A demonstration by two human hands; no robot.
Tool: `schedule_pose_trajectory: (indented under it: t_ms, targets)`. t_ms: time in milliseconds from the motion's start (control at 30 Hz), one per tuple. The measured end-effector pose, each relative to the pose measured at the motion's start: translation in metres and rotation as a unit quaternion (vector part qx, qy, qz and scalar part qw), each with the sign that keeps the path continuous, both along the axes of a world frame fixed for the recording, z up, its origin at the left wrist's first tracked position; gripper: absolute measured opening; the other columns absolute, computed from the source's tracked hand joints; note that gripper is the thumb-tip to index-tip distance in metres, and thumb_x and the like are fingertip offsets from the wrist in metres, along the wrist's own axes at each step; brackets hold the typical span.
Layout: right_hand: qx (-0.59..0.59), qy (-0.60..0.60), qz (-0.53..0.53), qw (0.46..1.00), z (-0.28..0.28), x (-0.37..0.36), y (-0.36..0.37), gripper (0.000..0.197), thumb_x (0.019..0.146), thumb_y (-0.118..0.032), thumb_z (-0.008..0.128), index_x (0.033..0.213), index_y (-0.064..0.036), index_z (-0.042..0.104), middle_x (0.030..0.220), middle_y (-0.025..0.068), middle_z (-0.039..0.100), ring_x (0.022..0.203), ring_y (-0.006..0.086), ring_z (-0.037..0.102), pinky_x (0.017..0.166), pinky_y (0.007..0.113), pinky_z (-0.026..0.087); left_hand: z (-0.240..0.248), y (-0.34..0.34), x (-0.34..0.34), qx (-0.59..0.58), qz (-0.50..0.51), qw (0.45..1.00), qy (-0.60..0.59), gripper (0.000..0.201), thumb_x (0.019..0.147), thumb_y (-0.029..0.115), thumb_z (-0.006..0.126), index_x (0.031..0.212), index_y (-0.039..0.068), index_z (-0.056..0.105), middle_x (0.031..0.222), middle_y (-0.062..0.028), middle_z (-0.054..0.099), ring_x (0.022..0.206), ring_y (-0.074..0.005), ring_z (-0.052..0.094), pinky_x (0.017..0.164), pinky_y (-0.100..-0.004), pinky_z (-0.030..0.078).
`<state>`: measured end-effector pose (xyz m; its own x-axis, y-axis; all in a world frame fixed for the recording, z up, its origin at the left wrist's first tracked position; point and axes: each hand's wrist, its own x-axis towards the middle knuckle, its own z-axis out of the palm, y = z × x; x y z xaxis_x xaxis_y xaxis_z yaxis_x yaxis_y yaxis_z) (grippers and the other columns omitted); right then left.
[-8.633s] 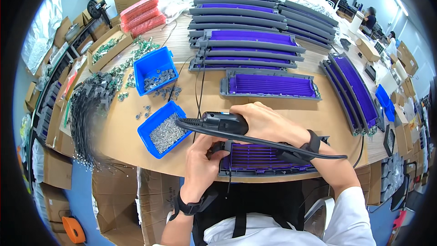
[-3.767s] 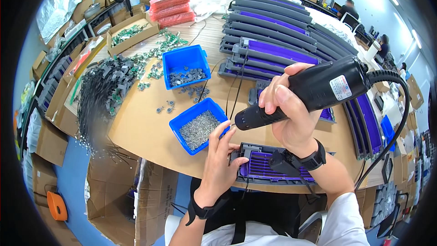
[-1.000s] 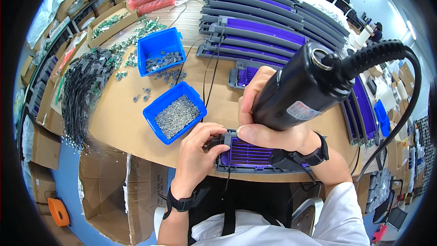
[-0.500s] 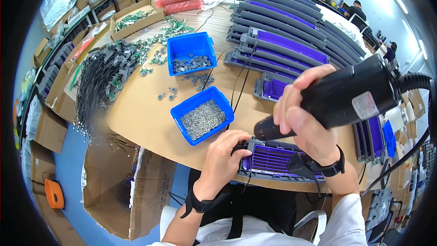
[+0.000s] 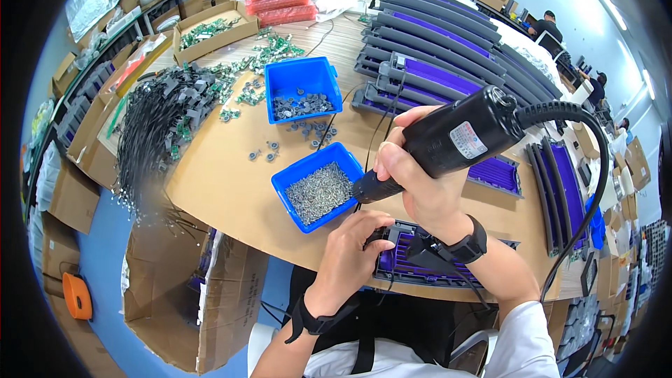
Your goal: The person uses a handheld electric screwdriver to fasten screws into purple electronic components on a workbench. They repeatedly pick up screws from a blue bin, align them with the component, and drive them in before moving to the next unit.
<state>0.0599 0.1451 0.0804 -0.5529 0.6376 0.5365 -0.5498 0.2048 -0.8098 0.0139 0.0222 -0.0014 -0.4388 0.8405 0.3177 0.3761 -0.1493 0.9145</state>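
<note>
My right hand grips a black electric screwdriver with a thick cable running off to the right. Its tip points down-left, over the edge of a blue bin of small silver screws. My left hand rests on the left end of a grey and purple grille panel lying at the table's near edge, fingers closed on a small black part there. My right wrist hides much of the panel.
A second blue bin with dark round parts stands farther back, loose parts scattered by it. Stacks of grey and purple panels fill the far right. A heap of black wires lies left. Cardboard boxes stand below the table's edge.
The screwdriver has swung from over the panel up and left, its tip now at the screw bin. My left hand stays at the panel's left end.
</note>
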Motion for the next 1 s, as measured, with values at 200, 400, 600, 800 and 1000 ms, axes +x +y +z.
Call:
schedule_pose_trajectory:
  t_ms: [200,400,600,800,1000]
  targets:
    - [-0.002,-0.001,0.005,1.000,-0.002,-0.002,-0.001,0.029,0.078,0.004,0.071,0.104,0.0016,0.057,0.075,0.0049,0.064,0.064,0.0088,0.061,0.058,0.023,0.050,0.000,0.000,0.000,0.010,0.000,1.000,0.001,0.032,0.072,-0.004,0.075,0.102,-0.001,0.066,0.104,-0.0112,0.067,0.089,-0.0250,0.066,0.072,-0.0304,0.052]
    - [-0.007,0.040,0.010,0.999,0.005,0.002,-0.001,0.031,0.080,0.006,0.067,0.108,0.0018,0.054,0.073,0.0061,0.063,0.063,0.0107,0.061,0.057,0.025,0.050,0.001,-0.001,0.000,0.019,0.002,1.000,0.013,0.031,0.072,-0.003,0.075,0.101,-0.001,0.065,0.104,-0.0121,0.067,0.089,-0.0271,0.065,0.073,-0.0312,0.053]
    - [0.017,0.063,-0.004,0.998,0.014,0.010,0.004,0.032,0.080,0.006,0.064,0.110,0.0029,0.051,0.071,0.0079,0.061,0.060,0.0134,0.060,0.057,0.027,0.049,-0.005,-0.001,0.004,0.028,0.015,0.999,-0.015,0.042,0.069,-0.008,0.076,0.106,-0.001,0.059,0.111,-0.0106,0.052,0.092,-0.0217,0.063,0.081,-0.0286,0.055]
    - [-0.012,0.103,-0.003,0.995,0.020,0.015,0.007,0.032,0.081,0.006,0.062,0.111,0.0036,0.050,0.070,0.0090,0.059,0.058,0.0146,0.059,0.058,0.031,0.051,-0.010,0.001,0.008,0.025,0.037,0.998,-0.037,0.060,0.066,-0.014,0.076,0.117,-0.001,0.048,0.125,-0.0104,0.037,0.094,-0.0190,0.062,0.088,-0.0284,0.056]
    - [0.007,0.060,-0.012,0.998,0.027,0.025,0.004,0.031,0.085,-0.001,0.058,0.113,-0.0006,0.047,0.069,0.0061,0.054,0.059,0.0145,0.055,0.060,0.033,0.049,-0.002,0.001,0.008,0.032,0.029,0.999,-0.023,0.069,0.066,-0.013,0.076,0.126,0.000,0.046,0.133,-0.0120,0.036,0.094,-0.0203,0.062,0.084,-0.0294,0.057]
